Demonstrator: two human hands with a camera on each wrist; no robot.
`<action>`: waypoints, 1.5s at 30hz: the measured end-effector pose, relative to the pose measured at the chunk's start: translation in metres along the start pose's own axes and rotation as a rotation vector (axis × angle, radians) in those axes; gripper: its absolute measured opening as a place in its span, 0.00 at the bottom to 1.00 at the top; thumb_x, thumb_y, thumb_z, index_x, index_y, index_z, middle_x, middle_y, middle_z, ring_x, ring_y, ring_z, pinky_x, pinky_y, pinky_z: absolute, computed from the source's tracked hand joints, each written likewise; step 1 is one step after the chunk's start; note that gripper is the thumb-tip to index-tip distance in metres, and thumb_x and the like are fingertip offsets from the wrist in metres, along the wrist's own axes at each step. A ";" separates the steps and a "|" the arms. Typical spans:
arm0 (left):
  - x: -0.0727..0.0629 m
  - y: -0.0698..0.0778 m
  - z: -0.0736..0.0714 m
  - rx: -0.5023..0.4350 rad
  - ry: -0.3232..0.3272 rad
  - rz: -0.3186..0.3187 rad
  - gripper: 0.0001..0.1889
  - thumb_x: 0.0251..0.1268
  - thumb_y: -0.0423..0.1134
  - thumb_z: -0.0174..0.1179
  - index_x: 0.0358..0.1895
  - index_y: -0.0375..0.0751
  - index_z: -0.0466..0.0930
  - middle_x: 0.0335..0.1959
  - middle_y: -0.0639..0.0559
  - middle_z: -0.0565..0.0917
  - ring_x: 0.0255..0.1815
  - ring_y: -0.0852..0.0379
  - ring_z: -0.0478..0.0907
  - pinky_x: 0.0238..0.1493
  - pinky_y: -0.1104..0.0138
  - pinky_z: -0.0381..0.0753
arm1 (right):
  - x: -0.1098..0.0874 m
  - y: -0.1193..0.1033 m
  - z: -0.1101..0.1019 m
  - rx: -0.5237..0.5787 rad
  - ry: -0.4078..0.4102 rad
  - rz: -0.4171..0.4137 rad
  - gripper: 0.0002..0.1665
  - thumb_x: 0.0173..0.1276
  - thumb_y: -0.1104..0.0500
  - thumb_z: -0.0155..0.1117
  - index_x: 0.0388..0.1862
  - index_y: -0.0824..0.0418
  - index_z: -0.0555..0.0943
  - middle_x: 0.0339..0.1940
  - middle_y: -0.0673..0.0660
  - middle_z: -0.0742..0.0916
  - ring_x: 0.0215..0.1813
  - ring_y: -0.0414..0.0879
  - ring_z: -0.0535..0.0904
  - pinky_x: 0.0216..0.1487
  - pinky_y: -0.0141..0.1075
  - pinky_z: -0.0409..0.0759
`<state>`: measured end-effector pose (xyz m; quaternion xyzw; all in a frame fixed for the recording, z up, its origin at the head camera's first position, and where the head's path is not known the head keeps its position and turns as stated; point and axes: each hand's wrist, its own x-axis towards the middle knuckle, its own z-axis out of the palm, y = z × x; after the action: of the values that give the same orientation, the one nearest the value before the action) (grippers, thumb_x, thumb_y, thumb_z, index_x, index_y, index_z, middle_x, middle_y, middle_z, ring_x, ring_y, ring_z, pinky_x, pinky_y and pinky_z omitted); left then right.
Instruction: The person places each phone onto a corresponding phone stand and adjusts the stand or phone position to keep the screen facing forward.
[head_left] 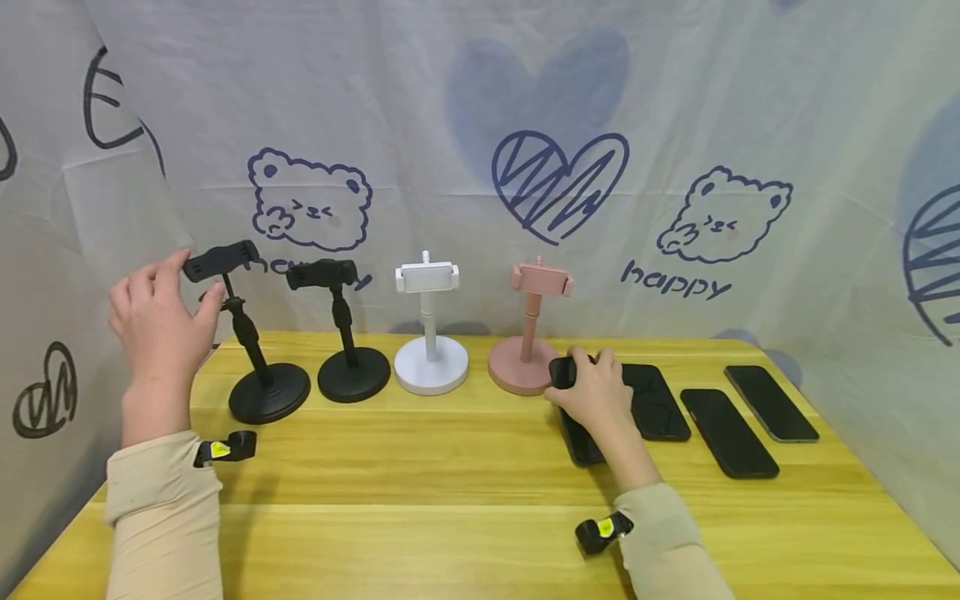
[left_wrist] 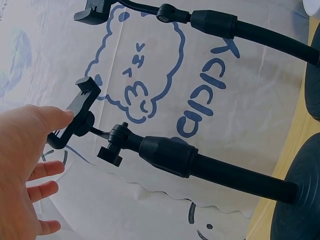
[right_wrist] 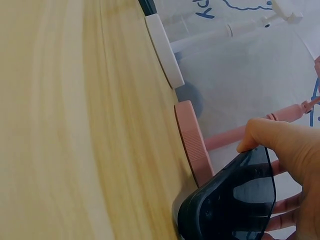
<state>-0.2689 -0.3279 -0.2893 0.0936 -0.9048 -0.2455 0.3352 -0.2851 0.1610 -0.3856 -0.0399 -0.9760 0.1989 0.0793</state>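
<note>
At the far left, my left hand (head_left: 163, 321) holds the clamp head (head_left: 221, 260) of a black phone stand (head_left: 258, 354) between thumb and fingers. In the left wrist view the thumb lies on the edge of the clamp (left_wrist: 75, 117), and three fingers extend free below it. My right hand (head_left: 600, 396) grips the sides of a black smartphone (head_left: 583, 442) in front of the pink phone stand (head_left: 530, 329). The right wrist view shows this smartphone (right_wrist: 227, 202) tilted up, its lower end close over the table, thumb on one edge and fingers on the other.
A second black phone stand (head_left: 351, 371) and a white phone stand (head_left: 431, 367) stand between the hands. Right of my right hand lie three more phones: one dark phone (head_left: 656, 404), another (head_left: 727, 433), and a third (head_left: 771, 404). A printed cloth (head_left: 465, 208) hangs behind the wooden table (head_left: 405, 467).
</note>
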 end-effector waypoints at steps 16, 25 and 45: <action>0.000 0.002 -0.002 0.013 -0.015 -0.001 0.31 0.74 0.54 0.45 0.77 0.53 0.54 0.72 0.32 0.60 0.73 0.32 0.49 0.68 0.36 0.47 | -0.005 -0.015 -0.008 -0.003 0.039 -0.048 0.43 0.53 0.41 0.70 0.67 0.50 0.69 0.63 0.67 0.67 0.62 0.63 0.65 0.52 0.66 0.70; 0.000 0.003 -0.001 0.025 0.024 0.004 0.28 0.75 0.49 0.47 0.75 0.52 0.58 0.69 0.32 0.63 0.72 0.32 0.51 0.68 0.37 0.48 | -0.011 -0.026 -0.014 -0.001 0.097 -0.098 0.44 0.52 0.40 0.72 0.67 0.50 0.70 0.62 0.66 0.68 0.60 0.63 0.67 0.50 0.63 0.72; 0.002 0.003 0.004 0.008 0.140 -0.005 0.23 0.76 0.45 0.48 0.71 0.53 0.66 0.65 0.35 0.70 0.68 0.34 0.58 0.68 0.40 0.53 | -0.020 -0.039 -0.018 0.016 0.161 -0.181 0.42 0.50 0.40 0.73 0.63 0.49 0.72 0.57 0.65 0.70 0.53 0.60 0.69 0.43 0.58 0.76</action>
<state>-0.2726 -0.3246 -0.2894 0.1144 -0.8800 -0.2354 0.3964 -0.2637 0.1299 -0.3566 0.0331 -0.9644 0.1950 0.1754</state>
